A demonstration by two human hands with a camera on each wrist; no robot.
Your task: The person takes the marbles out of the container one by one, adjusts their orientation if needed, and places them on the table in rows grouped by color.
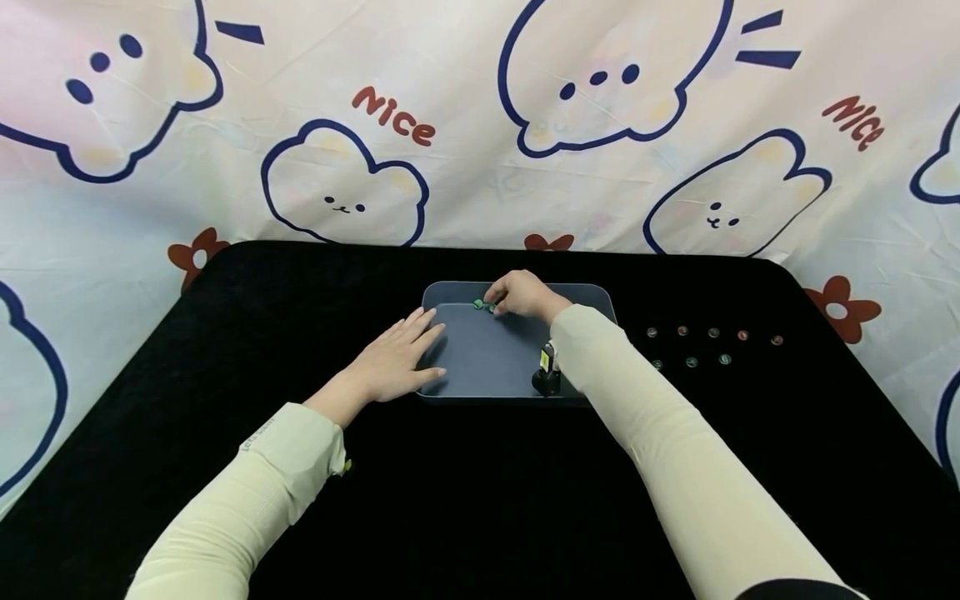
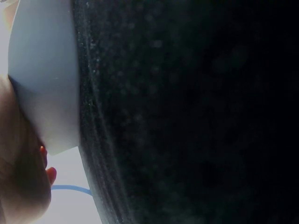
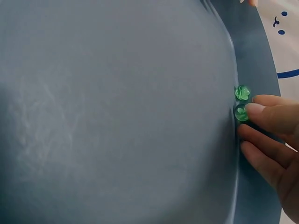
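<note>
A shallow grey-blue tray (image 1: pixel 480 350) lies on the black cloth. My right hand (image 1: pixel 522 296) reaches over it to the far wall, where the fingertips pinch a green glass marble (image 3: pixel 241 113). Touching or nearly touching that one is a second green marble (image 3: pixel 242 92), lying against the same wall. Both have pale swirls inside. With fingers spread and straight, my left hand (image 1: pixel 390 360) lies at the tray's left edge. In the left wrist view only a dark part of this hand (image 2: pixel 21 163) and the tray's outer wall (image 2: pixel 44 70) appear.
To the right of the tray, several small marbles stand in two rows on the cloth, among them a reddish one (image 1: pixel 743 336) and a greenish one (image 1: pixel 724 359). A printed curtain (image 1: pixel 480 192) hangs behind the table. The black camera (image 1: pixel 546 381) at my right wrist hangs over the tray.
</note>
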